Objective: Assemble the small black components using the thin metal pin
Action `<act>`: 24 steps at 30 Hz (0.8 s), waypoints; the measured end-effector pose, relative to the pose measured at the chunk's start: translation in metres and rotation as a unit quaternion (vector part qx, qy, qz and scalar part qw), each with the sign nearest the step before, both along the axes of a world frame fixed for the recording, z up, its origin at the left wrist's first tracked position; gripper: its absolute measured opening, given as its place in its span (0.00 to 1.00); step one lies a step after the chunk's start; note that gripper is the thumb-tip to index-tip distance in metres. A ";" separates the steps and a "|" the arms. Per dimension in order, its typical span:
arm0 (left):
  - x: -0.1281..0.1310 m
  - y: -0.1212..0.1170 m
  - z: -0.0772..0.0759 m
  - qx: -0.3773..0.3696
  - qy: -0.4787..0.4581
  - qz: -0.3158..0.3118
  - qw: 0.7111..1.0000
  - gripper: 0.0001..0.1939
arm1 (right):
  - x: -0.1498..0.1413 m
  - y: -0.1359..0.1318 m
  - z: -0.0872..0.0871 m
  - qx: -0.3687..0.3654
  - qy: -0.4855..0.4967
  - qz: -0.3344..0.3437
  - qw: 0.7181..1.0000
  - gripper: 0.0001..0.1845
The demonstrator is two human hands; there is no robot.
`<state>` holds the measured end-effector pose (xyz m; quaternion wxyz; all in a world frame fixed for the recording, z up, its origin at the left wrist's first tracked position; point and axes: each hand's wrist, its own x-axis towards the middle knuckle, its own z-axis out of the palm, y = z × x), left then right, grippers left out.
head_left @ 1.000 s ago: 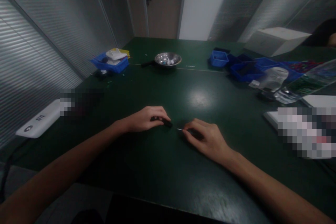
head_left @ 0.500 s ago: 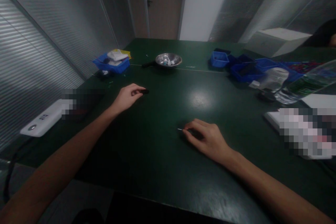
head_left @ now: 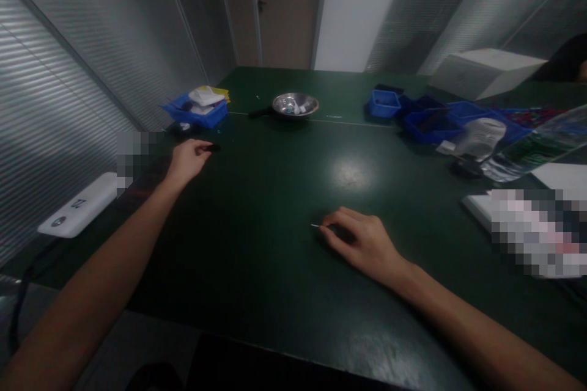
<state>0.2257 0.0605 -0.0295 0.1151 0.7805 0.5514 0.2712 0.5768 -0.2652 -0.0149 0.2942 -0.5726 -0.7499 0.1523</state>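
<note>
Though central before, left hand (head_left: 187, 159) leftward.

Head view, facing forward, down across table (head_left: 275, 195)

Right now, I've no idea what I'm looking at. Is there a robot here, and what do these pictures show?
There is no robot: you are seeing a person's own two bare hands. The camera is worn on the person's head, looking forward and down, so everything appears roughly as the wearer would see it.

The left hand pinches a small black object, too dark to identify. The right hand holds a thin silvery rod; only its tip shows.

On the green table, farther off, are a shallow metal bowl with small items in it and a blue tray with white material on top. Toward the right are a clear plastic bottle and a white box.
</note>
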 end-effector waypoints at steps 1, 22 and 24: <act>-0.002 0.002 -0.001 -0.004 0.007 0.007 1.000 0.19 | 0.000 0.000 -0.001 0.002 -0.001 -0.001 1.000 0.10; -0.005 0.004 0.002 0.072 -0.128 0.048 0.988 0.12 | 0.002 -0.001 -0.001 -0.004 -0.002 0.000 1.000 0.11; -0.004 0.003 0.003 0.087 -0.121 0.048 0.988 0.09 | 0.002 -0.001 -0.001 -0.001 -0.002 0.001 1.000 0.11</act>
